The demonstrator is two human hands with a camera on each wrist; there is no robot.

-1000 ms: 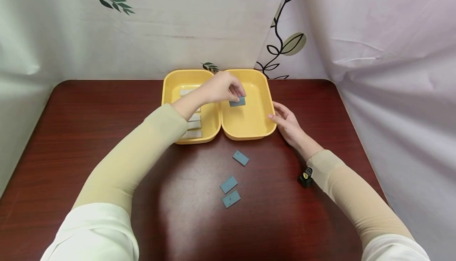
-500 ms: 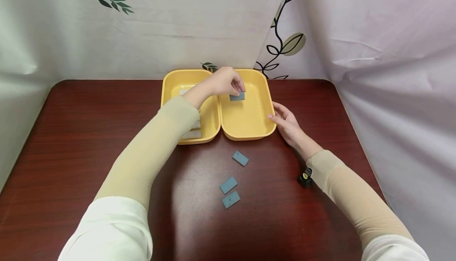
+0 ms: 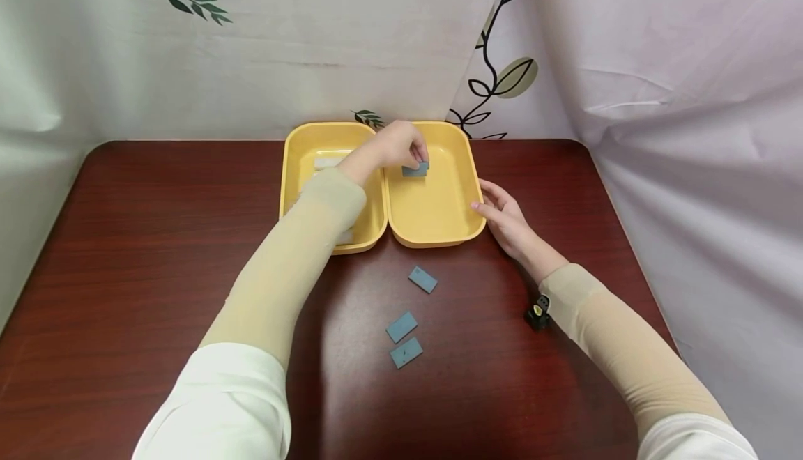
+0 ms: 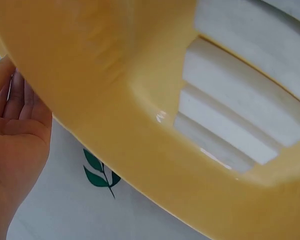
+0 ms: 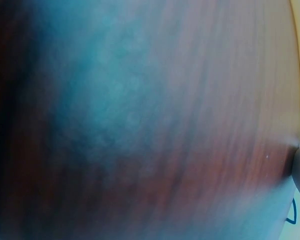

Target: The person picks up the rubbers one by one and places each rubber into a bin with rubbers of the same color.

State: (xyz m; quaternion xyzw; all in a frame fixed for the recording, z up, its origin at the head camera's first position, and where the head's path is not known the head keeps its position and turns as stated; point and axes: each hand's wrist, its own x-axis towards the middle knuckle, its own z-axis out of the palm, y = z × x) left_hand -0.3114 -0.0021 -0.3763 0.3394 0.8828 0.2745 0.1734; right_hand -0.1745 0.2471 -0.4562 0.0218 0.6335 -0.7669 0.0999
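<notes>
My left hand (image 3: 401,145) pinches a small blue-grey rectangular tile (image 3: 414,171) low over the back left part of the right-hand yellow tray (image 3: 439,216). In the left wrist view the same hand (image 4: 17,135) shows at the left edge, its fingertips and the tile hidden behind the tray wall. My right hand (image 3: 509,223) grips the right side of that tray, thumb at the rim and fingers round the outside. On the table in front lie a blue tile (image 3: 423,279) by itself and two more, a plain tile (image 3: 401,327) and a marked tile (image 3: 406,353), close together.
A second yellow tray (image 3: 290,160) stands against the first on its left. Several white blocks (image 4: 240,85) lie in it, partly covered by the left sleeve. The dark red table (image 3: 157,237) meets a pale curtain (image 3: 282,42) behind. A small black device (image 3: 537,312) sits at the right wrist.
The left hand with the blue tile has moved slightly back over the right-hand tray, and its forearm has swung right. The right hand and the loose tiles have stayed in place.
</notes>
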